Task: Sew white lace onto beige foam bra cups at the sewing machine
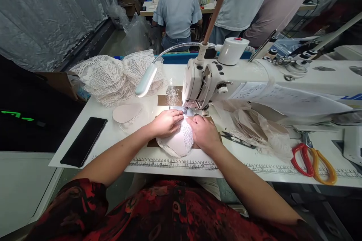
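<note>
A round, lace-covered pale fabric cup (178, 144) lies under the presser foot of a white sewing machine (198, 83). My left hand (167, 122) rests on its upper left part, fingers stretched out flat towards the needle. On the right edge, my right hand (204, 132) has its fingers curled and closed on the lace beside the needle area. The needle itself is hard to make out between my fingertips. Just left of my left hand lie a smooth beige cup pad (128, 113) and some sheer lace.
Stacked white lace pieces (103, 75) stand at the back left, near a black phone (84, 141). To the right lie beige pads and lace (254, 122), black thread snips (237, 140) and red-and-orange scissors (313, 162). A bent lamp (147, 79) overhangs. People (178, 11) are beyond.
</note>
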`<state>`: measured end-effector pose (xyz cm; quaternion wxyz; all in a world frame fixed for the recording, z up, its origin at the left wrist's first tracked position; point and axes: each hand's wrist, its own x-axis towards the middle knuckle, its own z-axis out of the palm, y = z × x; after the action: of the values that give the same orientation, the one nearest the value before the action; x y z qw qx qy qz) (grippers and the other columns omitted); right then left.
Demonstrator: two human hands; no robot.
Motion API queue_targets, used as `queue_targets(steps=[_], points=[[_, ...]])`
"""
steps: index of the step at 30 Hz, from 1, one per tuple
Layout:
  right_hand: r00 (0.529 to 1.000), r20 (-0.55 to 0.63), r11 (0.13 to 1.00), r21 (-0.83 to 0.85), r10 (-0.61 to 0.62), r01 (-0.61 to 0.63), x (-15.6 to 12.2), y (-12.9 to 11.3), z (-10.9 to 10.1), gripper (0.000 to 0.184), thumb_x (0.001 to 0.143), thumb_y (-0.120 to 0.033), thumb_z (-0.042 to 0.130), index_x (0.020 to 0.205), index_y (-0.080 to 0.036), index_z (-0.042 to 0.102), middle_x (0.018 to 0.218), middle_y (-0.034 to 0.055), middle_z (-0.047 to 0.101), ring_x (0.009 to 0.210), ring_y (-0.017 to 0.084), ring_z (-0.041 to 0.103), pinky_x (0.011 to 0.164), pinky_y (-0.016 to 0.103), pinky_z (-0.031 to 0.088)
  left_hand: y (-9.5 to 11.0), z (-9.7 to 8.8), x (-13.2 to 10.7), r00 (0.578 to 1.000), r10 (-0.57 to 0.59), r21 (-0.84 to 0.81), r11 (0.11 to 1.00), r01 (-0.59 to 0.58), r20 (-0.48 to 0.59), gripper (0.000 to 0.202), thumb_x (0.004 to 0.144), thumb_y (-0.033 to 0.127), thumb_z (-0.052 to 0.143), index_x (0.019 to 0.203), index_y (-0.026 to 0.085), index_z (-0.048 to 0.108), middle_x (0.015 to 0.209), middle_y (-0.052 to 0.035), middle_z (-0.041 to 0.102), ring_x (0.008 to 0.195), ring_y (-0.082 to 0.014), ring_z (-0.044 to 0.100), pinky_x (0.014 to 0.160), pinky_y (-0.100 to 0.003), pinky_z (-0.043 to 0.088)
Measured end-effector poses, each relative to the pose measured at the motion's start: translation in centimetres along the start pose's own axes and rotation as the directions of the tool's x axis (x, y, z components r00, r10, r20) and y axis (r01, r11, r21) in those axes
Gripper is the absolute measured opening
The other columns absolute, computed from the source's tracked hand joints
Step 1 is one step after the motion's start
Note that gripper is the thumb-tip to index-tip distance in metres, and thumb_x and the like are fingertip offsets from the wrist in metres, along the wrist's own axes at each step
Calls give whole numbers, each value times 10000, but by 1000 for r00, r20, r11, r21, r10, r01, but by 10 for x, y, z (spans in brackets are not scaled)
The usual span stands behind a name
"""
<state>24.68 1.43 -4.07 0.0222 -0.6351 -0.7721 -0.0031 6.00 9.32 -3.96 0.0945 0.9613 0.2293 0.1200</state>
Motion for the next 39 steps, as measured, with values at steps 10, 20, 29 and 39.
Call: queue_targets(steps=[10, 20, 29, 39], points=[[1000, -9, 999, 45, -19, 19, 3, 1, 3, 400, 926, -181, 333, 1205, -228, 615, 942, 82, 607, 836, 207, 518, 675, 324, 314, -25, -8, 7, 988, 148, -53, 988, -146, 48, 424, 845, 240, 526, 1238, 95, 593, 1322, -179, 555, 1221, -272, 537, 1026, -406, 464], [997, -76, 947, 318, -20, 43, -2, 13, 5, 361, 892, -150, 379, 1080, -202, 684, 917, 59, 641, 828, 169, 557, 698, 263, 387, -1, -18, -6, 997, 76, -36, 996, -76, -19, 334, 877, 142, 442, 1160, 125, 619, 1226, -148, 605, 1150, -251, 556, 957, -412, 481], [990, -135, 898, 438, 36, 27, -5, 13, 3, 301, 869, -163, 428, 966, -216, 707, 983, 30, 691, 868, 156, 606, 711, 251, 423, 29, 2, -13, 997, -79, 49, 996, 80, -25, 276, 919, 243, 422, 776, 160, 642, 739, -66, 619, 721, -200, 537, 657, -337, 418], [984, -174, 888, 456, 27, 57, -4, 13, 7, 340, 896, -182, 415, 1150, -209, 640, 1092, 42, 684, 966, 184, 604, 772, 280, 435, 19, -5, -17, 996, -89, -200, 976, 83, -19, 184, 856, 199, 442, 757, 164, 592, 724, -37, 609, 716, -177, 520, 714, -311, 420]])
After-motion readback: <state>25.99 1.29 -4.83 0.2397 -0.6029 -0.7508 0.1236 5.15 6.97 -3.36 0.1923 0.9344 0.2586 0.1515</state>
